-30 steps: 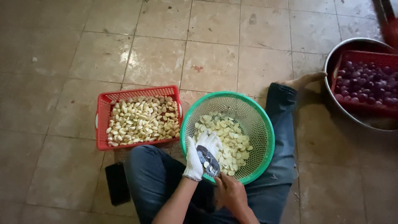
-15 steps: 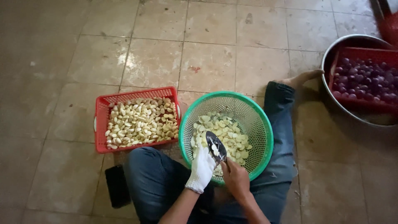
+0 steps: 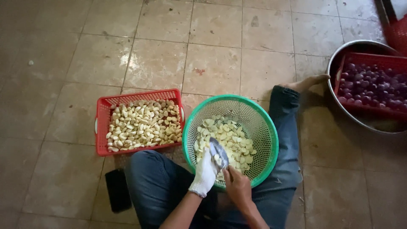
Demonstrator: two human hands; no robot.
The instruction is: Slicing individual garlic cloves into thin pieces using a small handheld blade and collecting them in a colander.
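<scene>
Far left of the grip, a black flat object [image 3: 118, 190] lies on the tiled floor [image 3: 55, 85] beside the person's knee. Up and left of the grip, a red rectangular basket [image 3: 103, 111] sits on the floor, filled with peeled garlic cloves [image 3: 142, 125]; its right edge is just beside the green round basket [image 3: 263, 123].

Left hand [image 3: 206, 173], in a white glove, is closed around something small against the knife blade; the piece itself is too hidden to identify. Right hand [image 3: 238, 187], bare, has its grip clamped on the handle of a knife [image 3: 218, 153], blade pointing up and away over the green basket. Both hands touch at the near rim of that basket, which rests between the person's legs and holds a layer of cut pale garlic pieces [image 3: 231, 138].

Far right and above the grip, a metal basin [image 3: 339, 63] on the floor holds a second red basket [image 3: 373, 59] of purple shallots [image 3: 371, 87], well apart from the hands.
</scene>
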